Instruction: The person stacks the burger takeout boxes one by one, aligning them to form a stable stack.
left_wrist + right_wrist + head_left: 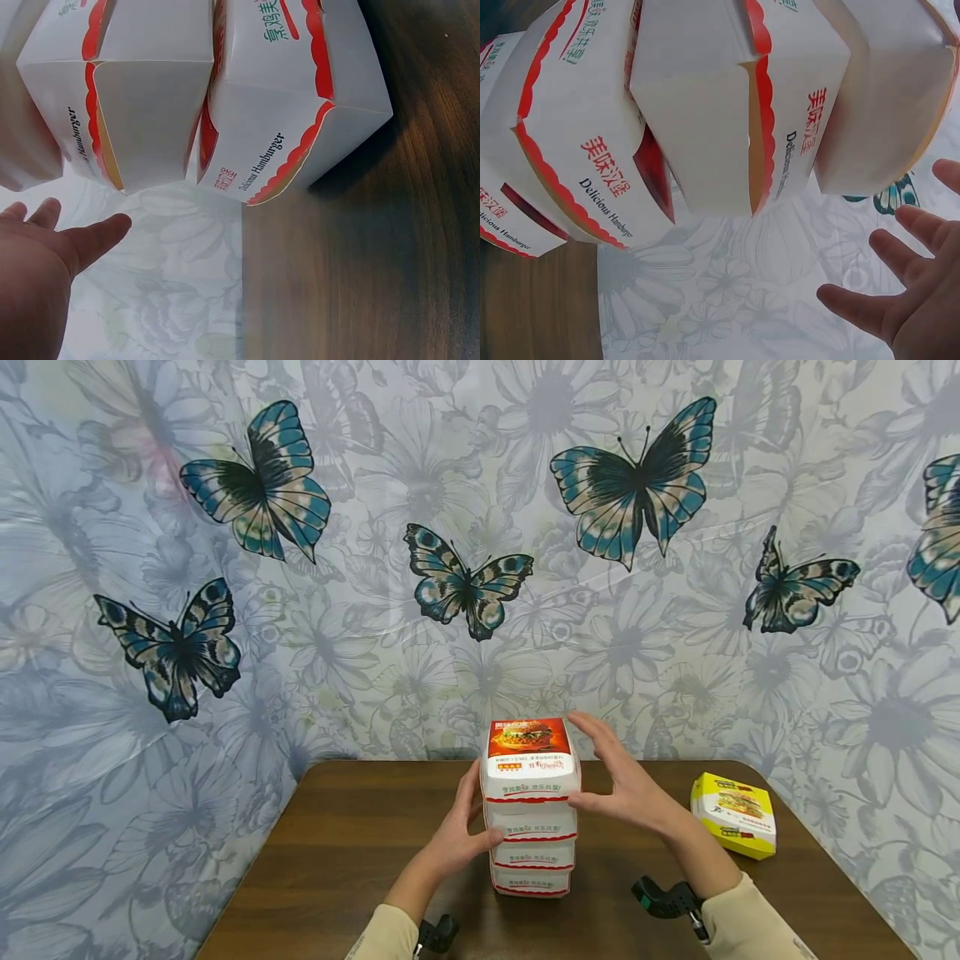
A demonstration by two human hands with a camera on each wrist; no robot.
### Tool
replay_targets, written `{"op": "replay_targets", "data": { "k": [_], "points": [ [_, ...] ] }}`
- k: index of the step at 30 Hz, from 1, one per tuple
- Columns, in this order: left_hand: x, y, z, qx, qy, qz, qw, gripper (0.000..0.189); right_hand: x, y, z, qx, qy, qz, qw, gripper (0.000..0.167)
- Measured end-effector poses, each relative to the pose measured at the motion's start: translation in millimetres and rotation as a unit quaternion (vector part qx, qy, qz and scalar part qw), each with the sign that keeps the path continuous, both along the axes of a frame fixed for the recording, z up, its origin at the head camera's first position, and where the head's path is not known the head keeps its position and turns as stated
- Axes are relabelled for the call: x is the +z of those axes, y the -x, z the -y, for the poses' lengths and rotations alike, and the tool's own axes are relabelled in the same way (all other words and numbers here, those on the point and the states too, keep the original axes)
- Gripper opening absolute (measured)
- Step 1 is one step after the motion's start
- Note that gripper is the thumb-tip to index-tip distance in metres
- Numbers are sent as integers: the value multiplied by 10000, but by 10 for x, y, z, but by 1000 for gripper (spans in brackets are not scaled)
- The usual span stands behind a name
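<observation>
Several white hamburger boxes (528,857) with red scalloped trim stand in one upright stack. The top box (531,762) carries a burger picture on its lid. At the stack's left side is my left hand (452,841), thumb near the front; in the left wrist view its fingers (99,238) look straight and apart from the boxes. Beside the top box my right hand (628,783) spreads its fingers, with the thumb near the front right corner. The right wrist view shows those fingers (855,307) extended, a gap between them and the boxes. Neither hand visibly grips a box.
A yellow and white burger box (735,814) lies at the right of the brown wooden table (337,852). Behind the table's back edge hangs a cloth (360,693) printed with flowers and butterflies. Black wrist cameras (663,897) sit close to the tabletop.
</observation>
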State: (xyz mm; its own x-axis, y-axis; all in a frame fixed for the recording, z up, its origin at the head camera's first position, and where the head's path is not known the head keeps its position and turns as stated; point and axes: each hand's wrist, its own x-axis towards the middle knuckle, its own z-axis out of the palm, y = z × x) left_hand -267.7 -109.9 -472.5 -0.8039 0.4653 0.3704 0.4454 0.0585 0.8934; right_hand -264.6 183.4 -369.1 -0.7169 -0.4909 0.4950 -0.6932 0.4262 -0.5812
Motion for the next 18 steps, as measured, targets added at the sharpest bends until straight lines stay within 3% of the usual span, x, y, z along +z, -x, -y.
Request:
{"op": "replay_targets", "data": {
  "k": [6, 18],
  "points": [
    [2, 11, 5, 20, -39, -103, 9999, 106, -82, 19, -173, -191, 286, 103, 9994, 95],
    [34, 16, -4, 83, -322, -322, 9989, 104, -316, 70, -871, -1380, 366, 538, 9883, 68]
  ]
}}
